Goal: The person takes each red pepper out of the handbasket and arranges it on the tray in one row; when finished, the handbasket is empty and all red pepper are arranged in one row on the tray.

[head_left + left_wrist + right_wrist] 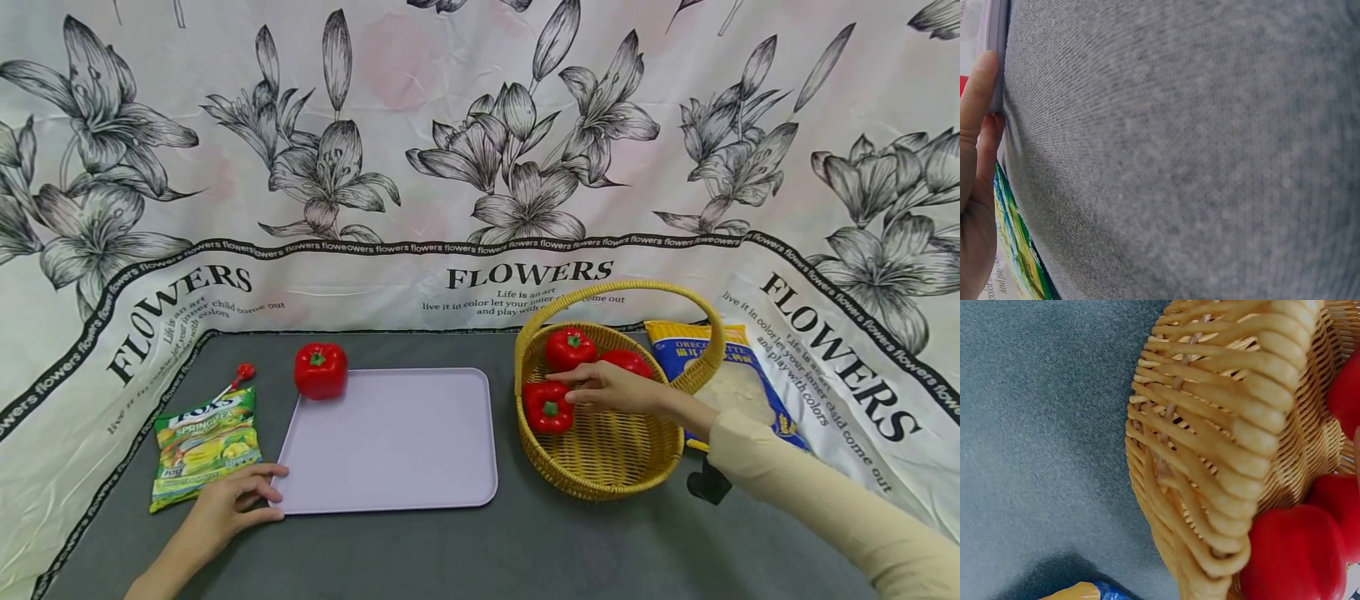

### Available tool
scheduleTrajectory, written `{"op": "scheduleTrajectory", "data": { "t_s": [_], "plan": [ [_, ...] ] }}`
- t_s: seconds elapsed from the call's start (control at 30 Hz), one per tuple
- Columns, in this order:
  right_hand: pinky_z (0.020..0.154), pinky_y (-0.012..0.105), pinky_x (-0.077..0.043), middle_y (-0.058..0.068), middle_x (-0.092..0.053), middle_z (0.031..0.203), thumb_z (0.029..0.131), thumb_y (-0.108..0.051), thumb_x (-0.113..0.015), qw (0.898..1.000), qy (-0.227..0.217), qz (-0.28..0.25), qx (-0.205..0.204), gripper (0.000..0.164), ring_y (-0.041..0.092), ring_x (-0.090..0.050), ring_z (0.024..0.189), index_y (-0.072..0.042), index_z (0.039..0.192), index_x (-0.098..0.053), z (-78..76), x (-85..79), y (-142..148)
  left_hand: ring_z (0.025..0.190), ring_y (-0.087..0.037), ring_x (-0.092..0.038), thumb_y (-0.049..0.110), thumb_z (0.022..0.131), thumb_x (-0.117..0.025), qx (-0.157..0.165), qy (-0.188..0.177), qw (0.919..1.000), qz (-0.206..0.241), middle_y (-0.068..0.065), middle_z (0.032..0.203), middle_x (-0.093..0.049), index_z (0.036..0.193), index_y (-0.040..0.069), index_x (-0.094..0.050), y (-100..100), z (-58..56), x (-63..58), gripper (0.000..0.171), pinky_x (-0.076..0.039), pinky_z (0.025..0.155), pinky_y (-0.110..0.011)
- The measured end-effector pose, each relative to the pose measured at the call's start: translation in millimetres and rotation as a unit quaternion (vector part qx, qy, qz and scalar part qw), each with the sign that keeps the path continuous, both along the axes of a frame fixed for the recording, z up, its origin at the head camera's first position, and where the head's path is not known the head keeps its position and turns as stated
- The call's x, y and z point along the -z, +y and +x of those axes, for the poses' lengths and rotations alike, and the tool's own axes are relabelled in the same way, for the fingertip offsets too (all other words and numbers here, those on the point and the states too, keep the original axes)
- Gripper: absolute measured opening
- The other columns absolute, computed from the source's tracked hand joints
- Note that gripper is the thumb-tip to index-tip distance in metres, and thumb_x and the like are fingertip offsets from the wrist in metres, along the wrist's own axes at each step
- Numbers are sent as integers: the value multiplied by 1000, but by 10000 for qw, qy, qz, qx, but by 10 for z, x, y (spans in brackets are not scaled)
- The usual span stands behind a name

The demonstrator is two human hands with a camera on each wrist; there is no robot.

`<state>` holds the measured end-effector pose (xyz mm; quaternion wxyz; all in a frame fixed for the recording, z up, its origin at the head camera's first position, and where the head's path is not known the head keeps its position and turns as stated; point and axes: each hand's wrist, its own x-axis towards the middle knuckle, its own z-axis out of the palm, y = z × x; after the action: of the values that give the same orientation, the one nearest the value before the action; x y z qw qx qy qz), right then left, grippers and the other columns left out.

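Observation:
My left hand point(234, 500) is at the near left corner of the pale lilac tray point(390, 442), thumb and fingers pinching its rim point(999, 75). A red bell pepper point(321, 372) sits on the tray's far left corner. My right hand point(611, 388) reaches into the yellow wicker basket point(600, 487), fingers fairly straight. Its fingertips touch the upper right side of a red bell pepper point(547, 408) by the basket's left wall. Two more red peppers point(570, 348) point(1294, 553) lie at the back of the basket, one partly behind the hand.
Left of the tray lies a green and yellow candy bag point(206, 450), with a red lollipop point(243, 374) behind it. A blue and yellow bag point(738, 379) lies behind and right of the basket. The basket's handle point(622, 286) arches above it. A flowered curtain point(517, 200) hangs behind the grey table.

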<state>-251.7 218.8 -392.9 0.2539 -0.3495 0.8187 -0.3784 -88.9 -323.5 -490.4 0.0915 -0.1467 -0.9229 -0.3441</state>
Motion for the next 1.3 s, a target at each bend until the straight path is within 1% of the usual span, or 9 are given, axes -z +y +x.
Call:
{"op": "scheduleTrajectory", "data": {
  "t_s": [0.1,0.2,0.27,0.4,0.5,0.77,1.0,1.17,1.3],
  "plan": [
    [73,44,-57,27,-58,102,99,-17,-55,9991,-277,-138,307,47,43,-59,79,-1,142,-43,4,26,-9,95,-1,-58,6,60,-87,-63,-90,9999,-58,-7,104,-68,72,26,-67,-1,-2,-7,31,-46,73,-5],
    [76,55,-54,25,-46,132,100,-17,-53,9952,-655,-394,614,46,45,-58,90,-4,142,-39,4,42,-31,95,0,-57,6,60,-87,-13,-13,10000,-24,-7,103,-68,72,26,-67,-2,-5,3,31,-46,73,-4],
    [73,57,-54,25,-44,136,100,-17,-52,9937,-744,-465,702,42,48,-57,90,-5,139,-40,0,40,-49,95,2,-56,5,59,-88,51,102,9999,86,-9,102,-68,72,25,-67,2,-3,15,31,-45,72,-3],
    [69,57,-54,24,-55,119,100,-20,-53,9942,-649,-336,795,38,52,-58,86,-6,135,-46,5,9,-65,95,6,-56,3,59,-87,262,357,9984,364,-12,100,-67,72,22,-67,7,4,52,31,-44,72,-2],
    [70,56,-55,22,-62,108,94,-19,-63,9962,-463,-197,705,49,48,-62,84,-5,138,-46,21,-20,-58,96,7,-55,1,58,-87,319,424,9975,469,-12,99,-67,73,21,-67,8,3,70,32,-45,72,-3],
    [79,36,-50,12,-62,120,84,-23,-75,9929,1049,252,502,64,27,-58,91,-7,141,-47,9,-1,-40,96,8,-54,1,58,-86,305,369,9979,444,-12,99,-67,72,22,-67,-12,2,61,32,-44,72,-2],
    [95,57,-44,17,-48,141,92,-20,-66,9924,1138,61,459,60,34,-51,121,-7,144,-41,18,61,-52,95,7,-55,1,59,-87,295,344,9979,471,-13,99,-67,72,21,-67,-4,-4,52,31,-44,72,-2],
    [92,54,-47,16,-53,135,89,-25,-70,9910,1199,113,584,60,31,-57,112,-11,142,-46,14,80,-87,94,7,-55,0,57,-87,302,381,9978,462,-14,98,-67,72,21,-67,-8,-12,60,32,-44,71,-2],
    [95,53,-46,14,-54,135,83,-22,-76,9928,930,-20,757,65,29,-57,112,-13,141,-48,-19,90,-102,94,8,-55,0,57,-87,305,410,9977,435,-13,98,-67,72,21,-67,-7,-10,66,32,-44,71,-1]
  ]
}}
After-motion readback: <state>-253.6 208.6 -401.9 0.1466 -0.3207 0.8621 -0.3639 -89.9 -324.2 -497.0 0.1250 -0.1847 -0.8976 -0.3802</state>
